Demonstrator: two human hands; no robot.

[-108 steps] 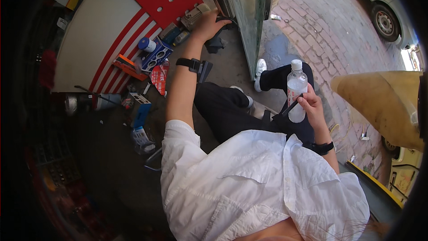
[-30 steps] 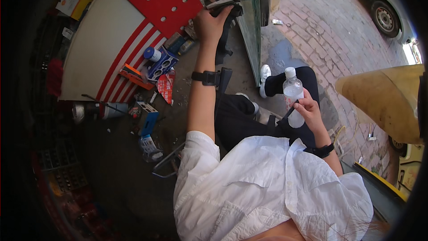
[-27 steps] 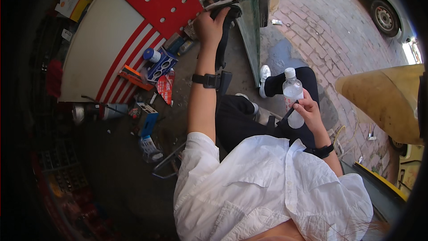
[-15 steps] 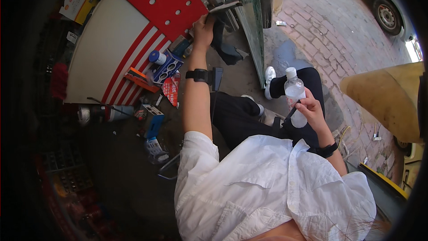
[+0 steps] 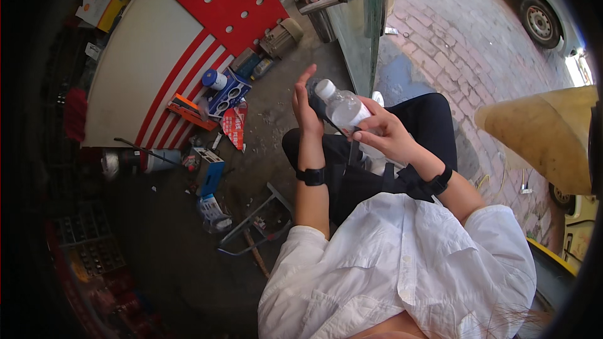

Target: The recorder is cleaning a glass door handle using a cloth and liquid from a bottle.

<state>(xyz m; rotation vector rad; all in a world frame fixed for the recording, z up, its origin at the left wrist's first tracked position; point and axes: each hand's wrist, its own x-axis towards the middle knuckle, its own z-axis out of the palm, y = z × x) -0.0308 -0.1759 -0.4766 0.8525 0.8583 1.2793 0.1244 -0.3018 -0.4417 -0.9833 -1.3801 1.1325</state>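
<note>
In my right hand [image 5: 386, 132] is a clear plastic bottle [image 5: 347, 112] with a white cap and a pale label, tilted toward the upper left. The fingers of that hand wrap round its lower part, and a narrow black strip [image 5: 353, 152] hangs below them. My left hand [image 5: 306, 108] is raised beside the bottle's cap, fingers stretched upward, palm toward the bottle. Between that palm and the bottle sits a dark object [image 5: 318, 96]; its kind is unclear, and so is whether the hand touches it. Black bands circle both wrists.
A glass door with a metal handle [image 5: 323, 3] stands ahead. Left of it are a red-and-white panel [image 5: 220, 0], a motor-like metal part [image 5: 281, 39], a blue-lidded white jar [image 5: 213, 79] and boxes. A metal frame [image 5: 257, 220] lies on the floor. A parked vehicle [image 5: 539, 22] is outside.
My left hand has come back from beside the door handle toward the bottle, and its fingers have straightened. My right hand has carried the bottle up and leftward, tilting it.
</note>
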